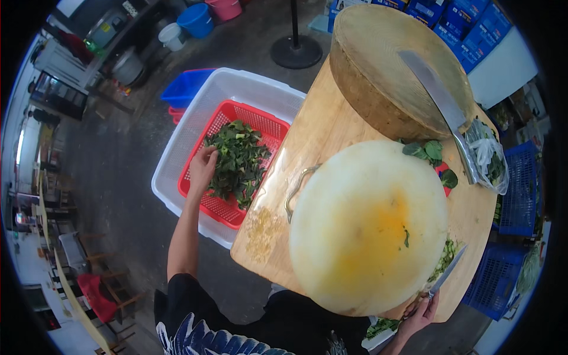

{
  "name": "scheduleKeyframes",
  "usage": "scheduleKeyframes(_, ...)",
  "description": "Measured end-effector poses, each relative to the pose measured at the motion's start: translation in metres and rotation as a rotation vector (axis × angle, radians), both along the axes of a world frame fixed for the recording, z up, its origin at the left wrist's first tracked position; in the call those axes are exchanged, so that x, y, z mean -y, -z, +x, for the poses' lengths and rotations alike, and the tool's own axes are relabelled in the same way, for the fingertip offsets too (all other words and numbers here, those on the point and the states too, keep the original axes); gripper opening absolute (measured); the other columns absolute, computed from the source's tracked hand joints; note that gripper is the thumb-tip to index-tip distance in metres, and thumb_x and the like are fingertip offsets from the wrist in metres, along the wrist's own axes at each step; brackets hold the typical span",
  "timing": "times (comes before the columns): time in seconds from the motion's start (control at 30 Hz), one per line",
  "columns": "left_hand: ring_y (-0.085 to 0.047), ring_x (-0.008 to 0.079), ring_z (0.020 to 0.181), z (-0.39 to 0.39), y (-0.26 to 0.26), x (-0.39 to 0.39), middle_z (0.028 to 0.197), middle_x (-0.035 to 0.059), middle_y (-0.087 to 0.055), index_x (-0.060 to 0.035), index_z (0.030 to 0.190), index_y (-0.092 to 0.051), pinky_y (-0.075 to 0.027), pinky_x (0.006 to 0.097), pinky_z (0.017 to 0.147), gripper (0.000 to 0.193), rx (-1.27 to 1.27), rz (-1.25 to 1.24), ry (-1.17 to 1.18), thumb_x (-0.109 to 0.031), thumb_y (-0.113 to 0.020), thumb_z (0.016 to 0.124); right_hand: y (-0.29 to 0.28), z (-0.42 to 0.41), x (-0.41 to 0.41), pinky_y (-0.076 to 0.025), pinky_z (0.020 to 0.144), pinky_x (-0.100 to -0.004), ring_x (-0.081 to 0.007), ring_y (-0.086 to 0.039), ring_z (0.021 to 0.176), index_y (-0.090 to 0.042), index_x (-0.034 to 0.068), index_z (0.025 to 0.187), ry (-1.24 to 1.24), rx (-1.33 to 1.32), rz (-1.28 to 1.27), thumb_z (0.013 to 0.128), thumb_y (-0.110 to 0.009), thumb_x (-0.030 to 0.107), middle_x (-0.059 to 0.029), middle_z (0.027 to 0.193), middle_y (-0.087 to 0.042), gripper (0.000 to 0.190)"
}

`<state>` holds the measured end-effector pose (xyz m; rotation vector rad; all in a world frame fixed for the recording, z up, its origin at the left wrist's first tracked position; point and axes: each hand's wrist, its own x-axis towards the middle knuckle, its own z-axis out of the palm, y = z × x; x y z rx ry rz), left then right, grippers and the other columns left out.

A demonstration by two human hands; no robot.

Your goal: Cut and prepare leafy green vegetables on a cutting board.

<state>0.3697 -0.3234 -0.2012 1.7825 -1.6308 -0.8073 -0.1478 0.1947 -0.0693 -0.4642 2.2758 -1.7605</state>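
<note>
My left hand (204, 167) is at the edge of a pile of cut leafy greens (237, 162). Its fingers are curled, and whether leaves are pinched between them is hidden. The pile lies in a red plastic basket (217, 211), nested inside a larger white perforated basket (175, 175). At the lower right, my right hand (419, 313) grips a knife (448, 270), its blade pointing up and away beside the round white cutting board (350, 239). The board has an orange-yellow stain and a scrap of leaf (406, 238) on it.
A thick wooden chopping block (377, 57) carries a cleaver (437, 95) at the wooden table's (350, 120) far end. A plastic bag of greens (488, 155) sits by its handle. Trimmings (446, 259) lie beside the board. Blue crates (492, 275) stand right; a black pole base (296, 52) stands beyond.
</note>
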Motion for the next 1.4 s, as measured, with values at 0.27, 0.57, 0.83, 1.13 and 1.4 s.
scheduleKeyframes(0.27, -0.064, 0.0392, 0.128, -0.041, 0.051, 0.046, 0.139, 0.0215, -0.067, -0.0049, 0.138, -0.068, -0.049, 0.0521, 0.111, 0.061, 0.648, -0.262, 0.247, -0.041, -0.082, 0.091, -0.006, -0.011, -0.009, -0.040, 0.046, -0.0239, -0.0085, -0.050, 0.054, -0.049, 0.001, 0.160, -0.030, 0.071, 0.035, 0.113, -0.058, 0.015, -0.0153, 0.110, -0.074, 0.050)
scheduleKeyframes(0.57, -0.069, 0.0379, 0.105, -0.049, 0.004, 0.000, 0.110, 0.0161, -0.073, -0.0091, 0.113, -0.076, -0.049, 0.0496, 0.095, 0.039, 0.456, 0.002, 0.637, -0.043, -0.080, 0.093, -0.020, -0.002, 0.006, -0.032, 0.048, -0.0250, -0.0089, -0.039, 0.054, -0.049, -0.002, 0.158, 0.132, 0.103, 0.097, 0.111, -0.058, 0.017, -0.0086, 0.085, -0.065, 0.051)
scheduleKeyframes(0.83, -0.073, 0.0385, 0.113, -0.069, -0.011, 0.071, 0.119, 0.0205, -0.076, -0.0010, 0.103, -0.077, -0.059, 0.0482, 0.096, 0.022, 0.193, 0.145, 0.182, -0.022, -0.070, 0.101, -0.032, 0.013, 0.022, -0.031, 0.045, -0.0241, -0.0084, -0.041, 0.051, -0.048, -0.002, 0.159, 0.144, 0.091, 0.117, 0.112, -0.059, 0.019, -0.0086, 0.084, -0.065, 0.053)
scheduleKeyframes(1.13, -0.071, 0.0435, 0.114, -0.025, 0.098, 0.148, 0.119, 0.0179, -0.077, -0.0131, 0.134, -0.071, -0.056, 0.0505, 0.104, 0.045, 0.760, -0.215, 0.490, -0.002, -0.064, 0.091, -0.025, 0.009, 0.014, -0.037, 0.048, -0.0236, -0.0099, -0.046, 0.056, -0.052, 0.001, 0.157, 0.059, 0.084, 0.078, 0.112, -0.058, 0.016, -0.0122, 0.098, -0.072, 0.048)
scheduleKeyframes(1.4, -0.073, 0.0383, 0.110, -0.047, 0.014, 0.078, 0.117, 0.0139, -0.078, -0.0070, 0.109, -0.079, -0.057, 0.0482, 0.100, 0.019, 0.381, -0.332, 0.245, -0.005, -0.071, 0.092, -0.019, 0.006, 0.006, -0.037, 0.049, -0.0252, -0.0105, -0.046, 0.056, -0.053, 0.000, 0.156, 0.035, 0.053, 0.071, 0.111, -0.058, 0.016, -0.0108, 0.092, -0.070, 0.048)
